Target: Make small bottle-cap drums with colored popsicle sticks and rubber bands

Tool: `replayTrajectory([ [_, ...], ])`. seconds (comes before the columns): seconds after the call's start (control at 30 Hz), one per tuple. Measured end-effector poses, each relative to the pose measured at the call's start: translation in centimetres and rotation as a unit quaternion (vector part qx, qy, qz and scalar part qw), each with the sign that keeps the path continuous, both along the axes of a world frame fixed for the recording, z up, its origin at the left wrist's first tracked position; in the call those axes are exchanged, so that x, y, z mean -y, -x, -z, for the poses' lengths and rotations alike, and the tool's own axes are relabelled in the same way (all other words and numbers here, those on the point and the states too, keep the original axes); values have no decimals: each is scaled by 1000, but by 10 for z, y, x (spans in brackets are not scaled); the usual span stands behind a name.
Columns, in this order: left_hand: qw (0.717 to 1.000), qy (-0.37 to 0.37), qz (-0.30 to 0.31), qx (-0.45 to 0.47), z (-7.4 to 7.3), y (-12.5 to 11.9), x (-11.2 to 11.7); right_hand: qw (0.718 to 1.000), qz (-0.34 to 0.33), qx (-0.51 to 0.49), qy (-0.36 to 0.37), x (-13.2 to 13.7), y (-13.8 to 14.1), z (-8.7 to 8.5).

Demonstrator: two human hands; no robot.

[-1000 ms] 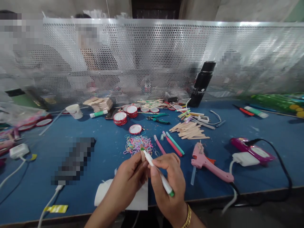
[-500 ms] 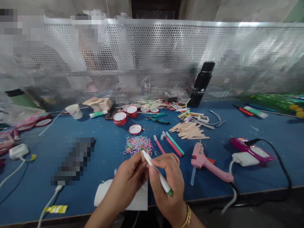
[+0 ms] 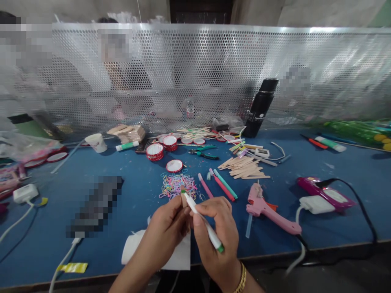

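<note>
My left hand (image 3: pixel 171 224) pinches a flat wooden craft stick (image 3: pixel 183 198) with its tip pointing up, and a green band shows near that tip. My right hand (image 3: pixel 216 228) grips a white marker with a green end (image 3: pixel 209 228), its point close to or on the stick's upper part. Just beyond my fingers lies a pile of small coloured rubber bands (image 3: pixel 177 185). White paper (image 3: pixel 180 256) lies under my hands. Pink, red and teal markers (image 3: pixel 222 185) rest to the right of the pile.
To the right are a pink glue gun (image 3: pixel 271 215), loose craft sticks (image 3: pixel 244 166) and a purple device (image 3: pixel 324 193) with cables. A black bottle (image 3: pixel 261 108) stands by the perforated metal screen (image 3: pixel 189 61). Red-edged rolls (image 3: pixel 154 151), pliers (image 3: pixel 204 153) and a phone (image 3: pixel 97 205) lie about.
The view has shifted very slightly. Both hands keep their holds, and the marker's tip seems to have moved a little against the stick.
</note>
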State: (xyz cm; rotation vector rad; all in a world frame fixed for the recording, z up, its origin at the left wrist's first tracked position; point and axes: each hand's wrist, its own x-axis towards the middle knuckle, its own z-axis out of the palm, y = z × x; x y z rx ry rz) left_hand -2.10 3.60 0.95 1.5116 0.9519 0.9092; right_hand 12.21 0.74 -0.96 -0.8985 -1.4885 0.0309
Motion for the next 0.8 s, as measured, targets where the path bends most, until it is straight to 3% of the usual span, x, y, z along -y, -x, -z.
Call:
replayTrajectory([
  [0.8,999,-22,-7,-25,3,2,-1,1000,19,-11,4,1,0,1],
])
